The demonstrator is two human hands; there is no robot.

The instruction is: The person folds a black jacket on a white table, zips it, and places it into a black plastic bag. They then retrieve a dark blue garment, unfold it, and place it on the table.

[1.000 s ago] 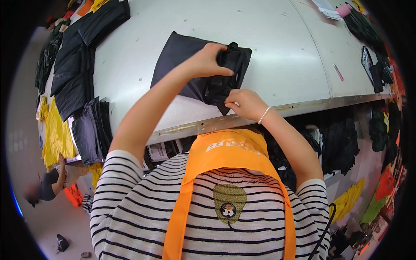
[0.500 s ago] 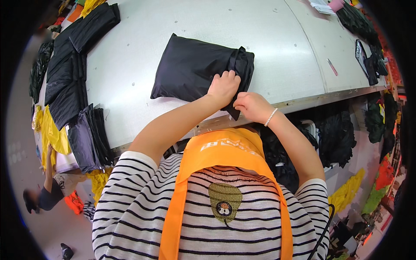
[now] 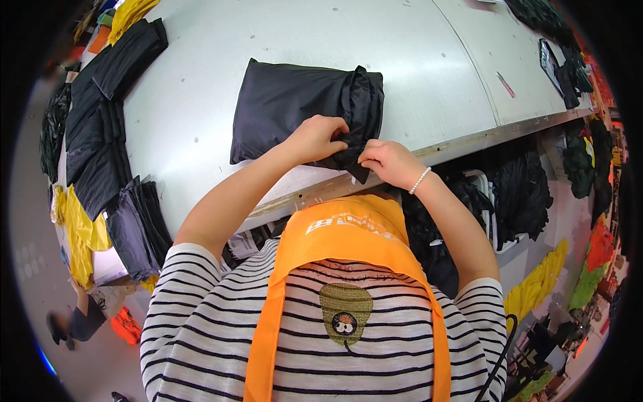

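A plump, flat black fabric pouch [image 3: 288, 100] lies on the pale tabletop in front of me, its right end gathered into a folded, wrinkled band. My left hand [image 3: 318, 139] rests over the near edge, fingers curled and thumb bent in, closed on cloth beside the band. At the near right corner, which hangs slightly past the table edge, my right hand [image 3: 388, 163] pinches the fabric between thumb and fingers. The exact bit of cloth under the left fingertips is partly hidden.
Stacked folded black fabric [image 3: 100, 134] and yellow cloth [image 3: 84, 221] line the table's left side. A red pen-like object [image 3: 505, 85] lies at right. Below the metal table edge [image 3: 462, 149], black cloth fills a white-rimmed bin [image 3: 494, 221]. Another person [image 3: 84, 318] is at lower left.
My left hand has come off the band's top, moving left and nearer to me, now closed at the near edge. The right hand keeps its pinch. The pouch has turned slightly.
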